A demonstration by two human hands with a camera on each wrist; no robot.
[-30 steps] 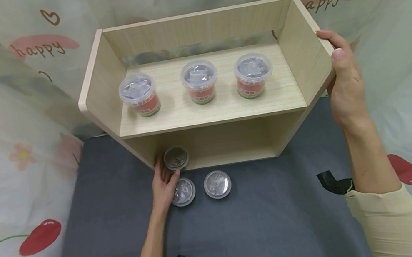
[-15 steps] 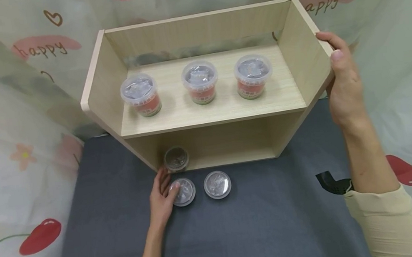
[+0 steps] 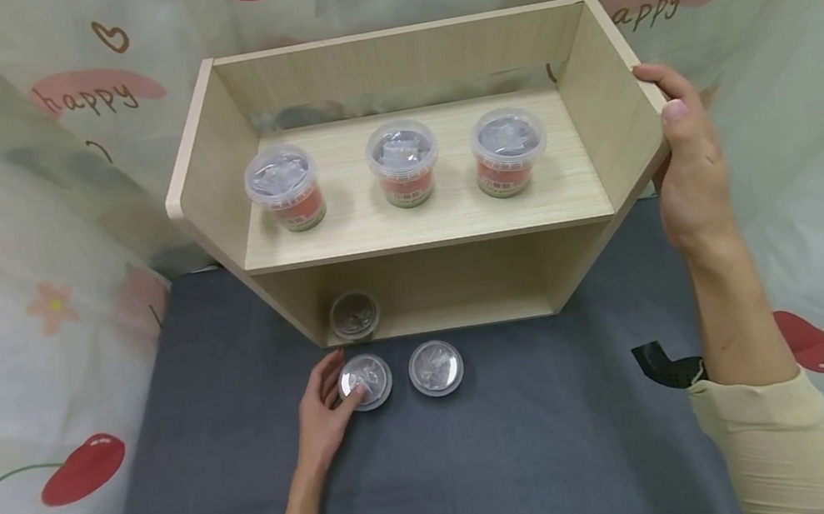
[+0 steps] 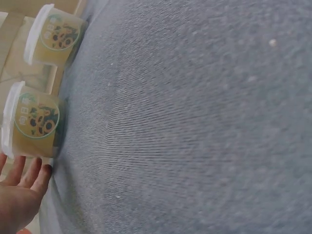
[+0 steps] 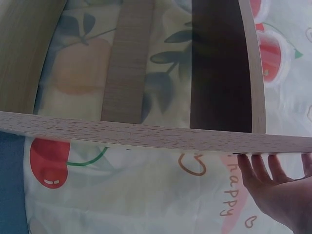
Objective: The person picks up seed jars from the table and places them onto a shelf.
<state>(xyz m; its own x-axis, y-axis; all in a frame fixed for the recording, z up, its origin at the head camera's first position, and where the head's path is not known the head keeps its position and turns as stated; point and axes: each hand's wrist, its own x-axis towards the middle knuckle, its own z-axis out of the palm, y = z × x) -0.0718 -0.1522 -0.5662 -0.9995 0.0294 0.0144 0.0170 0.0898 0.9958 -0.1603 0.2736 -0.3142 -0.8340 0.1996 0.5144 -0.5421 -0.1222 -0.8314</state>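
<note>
My left hand [image 3: 323, 413] is spread at a lidded plastic cup [image 3: 366, 382] on the table, fingers at its left and thumb by the near edge of the lid. In the left wrist view its fingertips [image 4: 43, 176] lie right at the side of this yellow cup [image 4: 38, 121], which has a sunflower label. A second such cup [image 3: 435, 368] stands to the right. Another lidded cup [image 3: 354, 316] sits at the left end of the lower shelf. My right hand [image 3: 693, 169] grips the right side panel of the wooden shelf [image 3: 609, 94], fingertips hidden behind it.
Three lidded cups with reddish contents, the left one [image 3: 286, 188], the middle one [image 3: 404, 164] and the right one [image 3: 509, 152], stand on the upper board. A dark blue cloth [image 3: 522, 446] covers the table. Printed curtains [image 3: 41, 246] hang around it.
My left hand has left the cup on the lower shelf and moved toward me to the left cup on the table. The right hand stays on the side panel.
</note>
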